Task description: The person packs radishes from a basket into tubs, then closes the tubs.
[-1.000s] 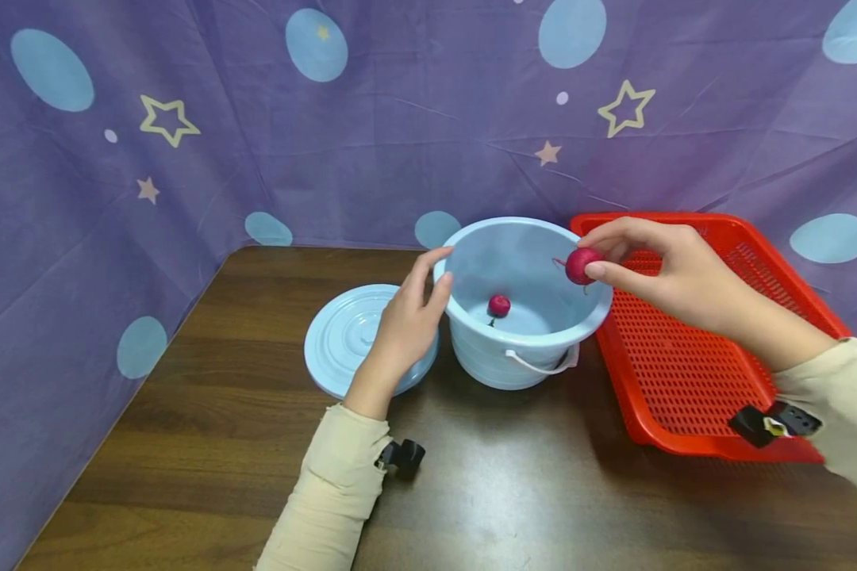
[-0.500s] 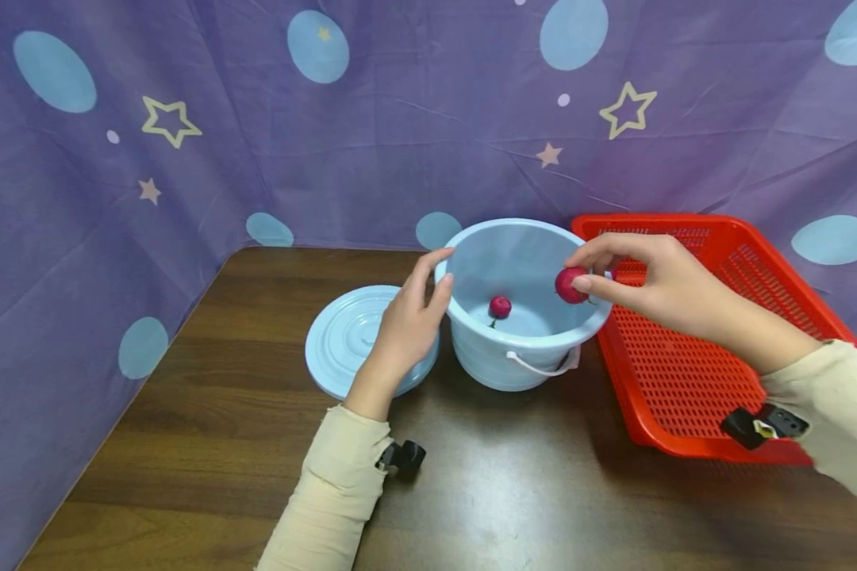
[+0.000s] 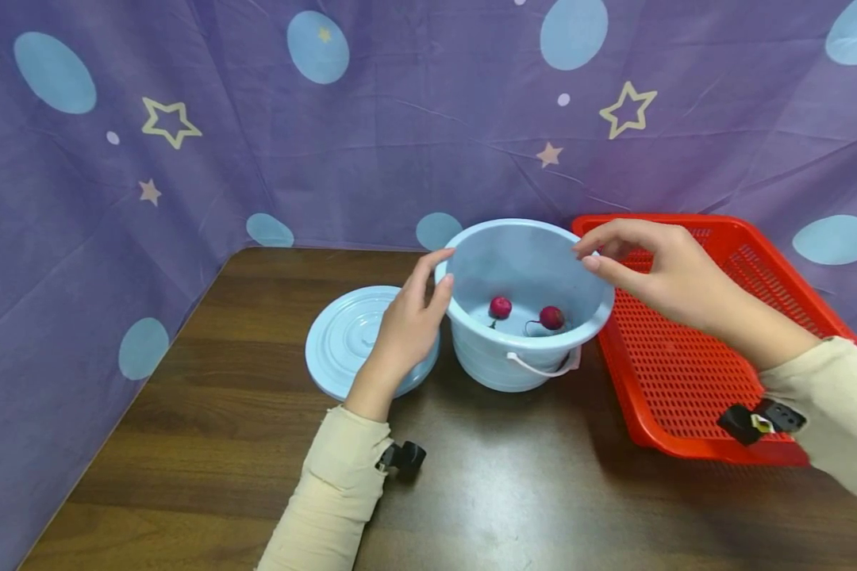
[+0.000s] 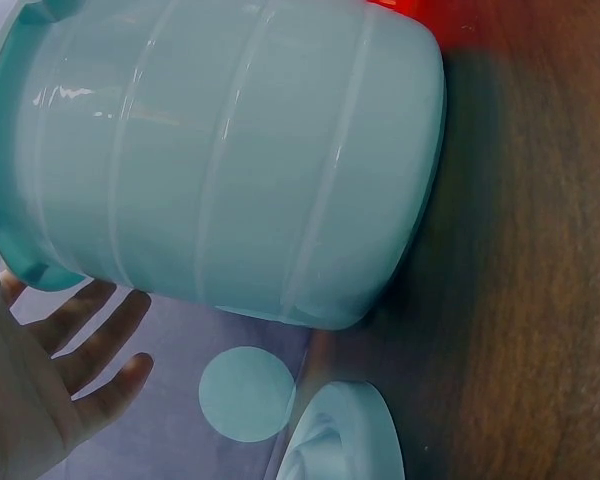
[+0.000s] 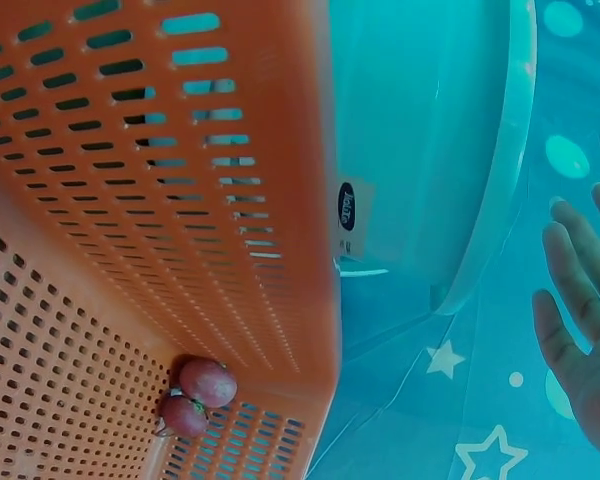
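Observation:
In the head view, two red radishes lie inside the light-blue bucket [image 3: 510,361]: one radish [image 3: 500,307] near the middle of its floor, another radish [image 3: 552,318] with a thin root to the right. My left hand [image 3: 409,325] touches the bucket's left rim with its fingertips; in the left wrist view its fingers are spread and fairly straight beside the bucket wall. Over the right rim hovers my right hand [image 3: 660,270], holding nothing, fingers relaxed. Two more radishes [image 5: 208,383] sit in a corner of the red basket [image 5: 290,180], hidden from the head view.
The red perforated basket stands right of the bucket, under my right forearm. Left of the bucket a light-blue lid [image 3: 343,341] lies on the wooden table [image 3: 207,444], partly behind my left hand. A purple patterned curtain [image 3: 400,119] hangs behind the table.
My right hand moved left over the bucket with a radish, let it drop inside, then drew back slightly to the right. The left hand stays at the rim.

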A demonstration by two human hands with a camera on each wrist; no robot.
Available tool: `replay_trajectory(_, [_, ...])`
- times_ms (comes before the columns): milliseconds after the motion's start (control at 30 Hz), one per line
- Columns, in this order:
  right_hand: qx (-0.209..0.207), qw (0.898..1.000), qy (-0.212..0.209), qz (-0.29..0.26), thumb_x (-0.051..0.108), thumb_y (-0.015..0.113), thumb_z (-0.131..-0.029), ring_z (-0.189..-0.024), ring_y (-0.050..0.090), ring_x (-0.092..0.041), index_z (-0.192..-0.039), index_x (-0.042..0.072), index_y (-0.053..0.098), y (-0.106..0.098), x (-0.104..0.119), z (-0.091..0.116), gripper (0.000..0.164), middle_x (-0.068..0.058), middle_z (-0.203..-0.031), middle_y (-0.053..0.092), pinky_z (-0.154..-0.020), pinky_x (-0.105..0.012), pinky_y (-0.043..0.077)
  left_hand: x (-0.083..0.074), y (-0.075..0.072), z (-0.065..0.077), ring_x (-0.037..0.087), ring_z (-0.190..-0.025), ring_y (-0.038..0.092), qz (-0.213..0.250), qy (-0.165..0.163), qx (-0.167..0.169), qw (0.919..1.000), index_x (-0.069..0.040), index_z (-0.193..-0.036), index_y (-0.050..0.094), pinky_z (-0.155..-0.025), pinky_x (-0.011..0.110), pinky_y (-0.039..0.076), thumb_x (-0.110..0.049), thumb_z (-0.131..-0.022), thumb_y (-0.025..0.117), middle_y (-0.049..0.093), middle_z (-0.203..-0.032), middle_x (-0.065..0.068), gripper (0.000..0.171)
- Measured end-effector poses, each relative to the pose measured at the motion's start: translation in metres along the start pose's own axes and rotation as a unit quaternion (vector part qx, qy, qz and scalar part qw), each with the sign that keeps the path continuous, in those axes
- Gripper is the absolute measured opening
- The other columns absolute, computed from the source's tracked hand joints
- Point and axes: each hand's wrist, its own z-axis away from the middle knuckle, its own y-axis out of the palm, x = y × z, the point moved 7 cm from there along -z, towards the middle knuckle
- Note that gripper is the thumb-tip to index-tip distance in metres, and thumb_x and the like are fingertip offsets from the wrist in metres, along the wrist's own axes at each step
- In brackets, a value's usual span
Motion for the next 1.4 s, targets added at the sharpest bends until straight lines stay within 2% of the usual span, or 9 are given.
replay_trajectory(133, [-0.014, 1.000, 0.021, 0.003, 0.011, 0.071, -0.092, -0.084, 0.059, -0.008, -0.113, 0.016, 0.073, -0.005, -0.006, -0.001, 0.022, 0.006, -0.098, 0.069, -0.074, -0.016, 0.044, 0.000, -0.001, 0.000, 0.021, -0.123, 0.054, 0.000, 0.002, -0.002, 1.0000, -0.038, -0.148, 0.039, -0.097, 0.054, 0.042, -0.056, -0.103, 0.032, 0.044, -0.150, -0.003, 0.049])
replay_trajectory(333, [-0.040, 0.995, 0.087, -0.009, 0.020, 0.070, -0.094, -0.085, 0.060, -0.007, -0.113, 0.018, 0.073, -0.013, -0.025, -0.002, 0.020, 0.010, -0.100, 0.069, -0.073, -0.015, 0.042, 0.000, 0.000, 0.000, 0.021, -0.126, 0.052, 0.000, 0.001, 0.000, 1.0000, -0.038, -0.148, 0.039, -0.099, 0.054, 0.041, -0.055, -0.103, 0.033, 0.043, -0.151, -0.003, 0.048])
replay_trajectory(533, [-0.057, 0.992, 0.112, -0.019, 0.024, 0.068, -0.095, -0.084, 0.061, -0.006, -0.116, 0.015, 0.072, -0.020, -0.045, -0.002, 0.023, 0.011, -0.100, 0.069, -0.071, -0.015, 0.042, -0.001, -0.001, 0.000, 0.020, -0.121, 0.054, 0.003, 0.005, -0.001, 1.0000, -0.038, -0.148, 0.039, -0.097, 0.053, 0.043, -0.054, -0.103, 0.033, 0.044, -0.150, -0.002, 0.048])
replay_trajectory(700, [-0.051, 0.989, 0.138, -0.015, 0.027, 0.067, -0.096, -0.083, 0.061, -0.004, -0.116, 0.013, 0.071, -0.021, -0.065, -0.001, 0.026, 0.010, -0.098, 0.068, -0.069, -0.015, 0.042, -0.001, 0.000, 0.000, 0.021, -0.121, 0.054, 0.001, 0.002, 0.001, 1.0000, -0.038, -0.148, 0.039, -0.097, 0.053, 0.042, -0.055, -0.103, 0.033, 0.045, -0.149, -0.001, 0.049])
replay_trajectory(967, [-0.032, 0.985, 0.171, 0.008, 0.031, 0.066, -0.096, -0.078, 0.055, -0.007, -0.118, 0.009, 0.069, -0.018, -0.100, -0.003, 0.031, 0.017, -0.093, 0.064, -0.064, -0.019, 0.040, 0.000, 0.000, 0.001, 0.021, -0.122, 0.054, 0.002, 0.000, -0.002, 1.0000, -0.038, -0.148, 0.039, -0.097, 0.053, 0.042, -0.057, -0.102, 0.032, 0.044, -0.150, -0.003, 0.049])
replay_trajectory(1200, [0.013, 0.982, 0.189, 0.014, 0.027, 0.066, -0.097, -0.082, 0.056, -0.004, -0.119, 0.006, 0.068, -0.008, -0.127, -0.006, 0.031, -0.007, -0.109, 0.068, -0.067, -0.017, 0.042, 0.000, 0.000, 0.001, 0.019, -0.122, 0.054, 0.003, 0.001, -0.003, 1.0000, -0.038, -0.148, 0.039, -0.097, 0.052, 0.042, -0.056, -0.102, 0.033, 0.045, -0.149, -0.003, 0.049])
replay_trajectory(1300, [0.025, 0.979, 0.199, 0.020, 0.027, 0.066, -0.097, -0.084, 0.056, -0.004, -0.120, 0.005, 0.068, -0.004, -0.138, -0.007, 0.032, -0.013, -0.112, 0.068, -0.070, -0.018, 0.041, 0.000, 0.000, 0.001, 0.020, -0.124, 0.053, 0.003, 0.002, -0.003, 1.0000, -0.038, -0.148, 0.039, -0.098, 0.052, 0.042, -0.056, -0.103, 0.033, 0.044, -0.150, -0.003, 0.049])
replay_trajectory(1400, [0.041, 0.976, 0.214, 0.026, 0.028, 0.064, -0.097, -0.093, 0.057, -0.012, -0.122, 0.004, 0.067, 0.000, -0.151, -0.007, 0.034, -0.018, -0.118, 0.065, -0.074, -0.021, 0.042, 0.000, -0.001, 0.001, 0.020, -0.125, 0.052, 0.003, 0.002, -0.002, 1.0000, -0.038, -0.148, 0.039, -0.099, 0.052, 0.041, -0.055, -0.103, 0.033, 0.044, -0.150, -0.003, 0.048])
